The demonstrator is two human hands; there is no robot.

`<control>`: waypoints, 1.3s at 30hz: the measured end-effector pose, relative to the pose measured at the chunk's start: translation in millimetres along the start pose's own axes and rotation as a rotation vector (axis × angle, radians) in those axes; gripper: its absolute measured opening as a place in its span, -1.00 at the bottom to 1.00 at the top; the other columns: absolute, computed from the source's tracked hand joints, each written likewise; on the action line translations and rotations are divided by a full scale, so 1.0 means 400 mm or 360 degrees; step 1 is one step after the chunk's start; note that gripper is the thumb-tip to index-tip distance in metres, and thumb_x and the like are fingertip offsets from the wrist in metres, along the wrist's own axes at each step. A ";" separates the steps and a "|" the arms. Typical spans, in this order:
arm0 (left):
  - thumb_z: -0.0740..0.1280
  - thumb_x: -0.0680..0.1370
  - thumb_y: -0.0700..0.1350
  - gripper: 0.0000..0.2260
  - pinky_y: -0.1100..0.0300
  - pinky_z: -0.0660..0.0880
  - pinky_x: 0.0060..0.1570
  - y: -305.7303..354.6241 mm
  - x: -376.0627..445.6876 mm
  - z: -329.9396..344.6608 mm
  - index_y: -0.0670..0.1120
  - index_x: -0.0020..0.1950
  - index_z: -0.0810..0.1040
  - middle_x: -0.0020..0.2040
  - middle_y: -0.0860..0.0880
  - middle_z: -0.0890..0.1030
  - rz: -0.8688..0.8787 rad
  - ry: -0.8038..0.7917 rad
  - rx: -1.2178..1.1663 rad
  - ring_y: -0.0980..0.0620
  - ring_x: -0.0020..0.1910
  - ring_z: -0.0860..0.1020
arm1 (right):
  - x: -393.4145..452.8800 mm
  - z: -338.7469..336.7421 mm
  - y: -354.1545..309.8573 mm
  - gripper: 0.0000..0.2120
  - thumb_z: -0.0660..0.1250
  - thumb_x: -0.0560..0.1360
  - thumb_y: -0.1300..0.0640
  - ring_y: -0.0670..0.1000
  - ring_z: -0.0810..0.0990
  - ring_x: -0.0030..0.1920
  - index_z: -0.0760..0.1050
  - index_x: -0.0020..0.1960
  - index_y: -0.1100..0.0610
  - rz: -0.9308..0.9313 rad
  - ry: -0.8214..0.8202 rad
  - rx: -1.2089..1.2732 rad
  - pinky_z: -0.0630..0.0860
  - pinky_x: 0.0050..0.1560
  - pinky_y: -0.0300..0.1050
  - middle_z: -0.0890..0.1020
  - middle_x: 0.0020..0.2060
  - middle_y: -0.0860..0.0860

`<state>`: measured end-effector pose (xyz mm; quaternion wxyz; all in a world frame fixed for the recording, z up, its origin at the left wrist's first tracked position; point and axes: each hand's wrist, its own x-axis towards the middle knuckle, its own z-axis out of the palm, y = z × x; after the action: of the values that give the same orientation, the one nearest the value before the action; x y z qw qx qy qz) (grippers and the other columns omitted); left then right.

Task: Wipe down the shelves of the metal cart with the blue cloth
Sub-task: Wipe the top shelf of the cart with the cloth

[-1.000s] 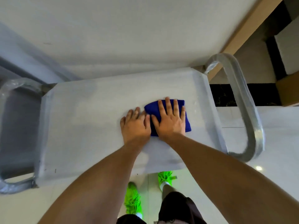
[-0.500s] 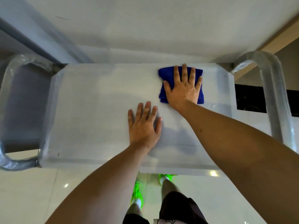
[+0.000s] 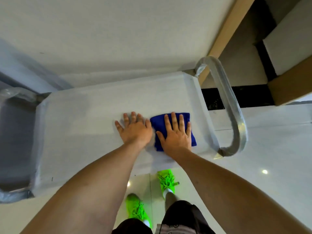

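The metal cart's top shelf (image 3: 81,125) is a pale grey plate wrapped in film, lying across the middle of the view. A folded blue cloth (image 3: 155,125) lies flat on its right half. My right hand (image 3: 175,134) presses on the cloth with straight, spread fingers. My left hand (image 3: 133,130) rests flat on the bare shelf just left of the cloth, fingers spread, its edge touching the cloth's left side.
A curved, film-wrapped handle (image 3: 233,105) rises at the cart's right end and another (image 3: 13,98) at the left. A white wall (image 3: 118,39) stands behind the cart. Cardboard boxes (image 3: 290,85) sit at the right. My green shoes (image 3: 166,181) stand on the glossy white floor.
My right hand has pulled the cloth back from the shelf's far edge toward me, next to my left hand. The view has tilted.
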<state>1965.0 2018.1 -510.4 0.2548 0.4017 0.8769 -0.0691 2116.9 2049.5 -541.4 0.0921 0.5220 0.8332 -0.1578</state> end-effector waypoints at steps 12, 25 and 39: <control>-0.10 0.66 0.21 -0.48 -0.27 -0.07 0.49 0.174 -0.070 0.031 0.12 0.61 0.08 0.64 0.02 0.01 0.0573 -0.0078 0.0040 -0.13 0.60 -0.06 | -0.189 0.031 0.131 -0.25 -0.30 0.54 -0.41 0.07 -0.25 0.59 -0.15 0.63 -0.08 0.0227 -0.0056 -0.0012 -0.27 0.54 0.16 -0.14 0.62 -0.08; -0.11 0.66 0.21 -0.46 -0.25 -0.26 0.47 0.150 0.063 0.044 0.08 0.63 0.03 0.65 0.00 -0.05 0.0496 0.0142 -0.0014 -0.07 0.60 -0.16 | 0.061 -0.023 0.155 -0.26 -0.15 0.57 -0.37 0.15 -0.14 0.60 0.00 0.63 0.00 0.0116 0.0154 0.0049 -0.21 0.55 0.22 -0.01 0.63 0.03; -0.10 0.67 0.18 -0.47 -0.17 -0.23 0.51 0.074 0.125 0.057 0.06 0.63 0.05 0.65 -0.03 -0.04 0.0459 0.0383 -0.0053 -0.05 0.61 -0.15 | 0.430 -0.120 0.101 -0.24 -0.20 0.55 -0.37 0.20 -0.13 0.59 -0.05 0.63 0.02 0.0093 0.0244 -0.0106 -0.27 0.53 0.25 -0.01 0.63 0.05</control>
<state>1968.3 2063.9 -552.8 0.1619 0.5244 0.8354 0.0313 2078.4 2227.8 -558.2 0.0499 0.5533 0.8270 -0.0866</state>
